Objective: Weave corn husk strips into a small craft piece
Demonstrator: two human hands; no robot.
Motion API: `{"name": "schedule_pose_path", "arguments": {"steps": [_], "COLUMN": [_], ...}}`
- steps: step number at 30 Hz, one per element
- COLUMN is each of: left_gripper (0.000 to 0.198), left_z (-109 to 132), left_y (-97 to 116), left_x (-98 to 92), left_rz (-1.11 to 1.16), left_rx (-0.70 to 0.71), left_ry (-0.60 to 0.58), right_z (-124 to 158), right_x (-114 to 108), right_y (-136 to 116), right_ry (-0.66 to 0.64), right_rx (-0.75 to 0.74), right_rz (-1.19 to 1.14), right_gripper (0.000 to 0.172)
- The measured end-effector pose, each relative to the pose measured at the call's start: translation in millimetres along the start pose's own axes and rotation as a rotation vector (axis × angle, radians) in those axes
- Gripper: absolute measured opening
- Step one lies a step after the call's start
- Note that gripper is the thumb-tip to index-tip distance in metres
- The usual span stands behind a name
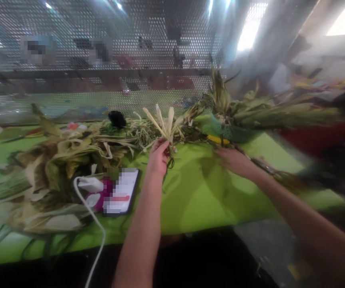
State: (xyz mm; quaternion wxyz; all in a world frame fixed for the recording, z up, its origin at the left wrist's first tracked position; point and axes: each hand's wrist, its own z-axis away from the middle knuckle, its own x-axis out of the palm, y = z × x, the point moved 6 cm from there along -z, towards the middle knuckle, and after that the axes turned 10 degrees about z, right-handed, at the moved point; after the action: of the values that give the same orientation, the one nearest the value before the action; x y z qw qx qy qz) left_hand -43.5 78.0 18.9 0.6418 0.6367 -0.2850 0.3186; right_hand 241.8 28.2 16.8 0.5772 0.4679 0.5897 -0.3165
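L hand (158, 157) grip clenched on pale husk strips (164, 122), standing upright mid-frame; R hand (235, 162) nearer the yellow piece (218, 140), grip too blurry tbh.

Nothing legible anywhere in view.

Phone (121, 191) on the green table cover: screen broken into pixel squares, showing only a red bar and pale and magenta patches, no letters or digits to make out.

White charger plug (90, 185), just left of the phone: no marking discernible.

Perforated metal panel (148, 36), far behind the phone: two smeared patches up and to the left, contents unreadable.

Everything to the right of the phone is too motion-blurred for any label or sign to resolve.
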Motion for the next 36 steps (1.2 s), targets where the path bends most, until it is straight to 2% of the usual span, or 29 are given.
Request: {"name": "schedule_pose_path", "arguments": {"steps": [3, 6, 7, 10, 13, 16, 20, 22, 25, 28, 32, 36], "left_gripper": [0.031, 0.032, 0.032, 0.030, 0.026, 0.024, 0.026, 0.027, 0.027, 0.027, 0.030, 0.035], "left_z": [0, 0, 0, 0, 0, 0, -2, -3, -3, 0, 12, 25], "left_y": [1, 0, -1, -3, -4, -5, -5, -5, -7, -15, -34, -51], "left_x": [1.5, 2.3, 2.0, 0.7, -0.4, -1.1, -0.6, -0.8, -0.9, 2.3, 11.9, 20.8], "left_rz": [-0.010, -0.020, -0.023, -0.040, -0.057, -0.060, -0.066, -0.073, -0.087, -0.108, -0.140, -0.177], "left_rx": [0.003, -0.001, -0.003, -0.014, -0.022, -0.019, -0.020, -0.016, -0.019, -0.067, -0.207, -0.318], "left_ry": [-0.003, -0.007, -0.003, 0.009, 0.023, 0.042, 0.035, 0.026, 0.002, -0.048, -0.142, -0.218], "right_z": [38, 75, 84, 96, 93, 86, 87, 91, 91, 79, 39, -12], "right_x": [-17, -24, -23, -16, -18, -36, -65, -75, -76, -71, -62, -49], "right_y": [-10, -37, -45, -50, -30, 10, 64, 70, 53, 27, -6, -43], "right_ry": [-0.001, -0.107, -0.140, -0.148, -0.099, 0.012, 0.143, 0.211, 0.239, 0.245, 0.257, 0.262], "right_rx": [-0.116, -0.224, -0.227, -0.145, -0.075, 0.031, 0.342, 0.401, 0.288, 0.179, 0.166, 0.170], "right_rz": [-0.151, -0.291, -0.300, -0.247, -0.224, -0.191, 0.029, 0.126, 0.075, -0.167, -0.548, -0.928], "right_gripper": [0.043, 0.043, 0.043, 0.025, 0.019, 0.020, 0.025, 0.031, 0.040, 0.037, 0.029, 0.032]}}
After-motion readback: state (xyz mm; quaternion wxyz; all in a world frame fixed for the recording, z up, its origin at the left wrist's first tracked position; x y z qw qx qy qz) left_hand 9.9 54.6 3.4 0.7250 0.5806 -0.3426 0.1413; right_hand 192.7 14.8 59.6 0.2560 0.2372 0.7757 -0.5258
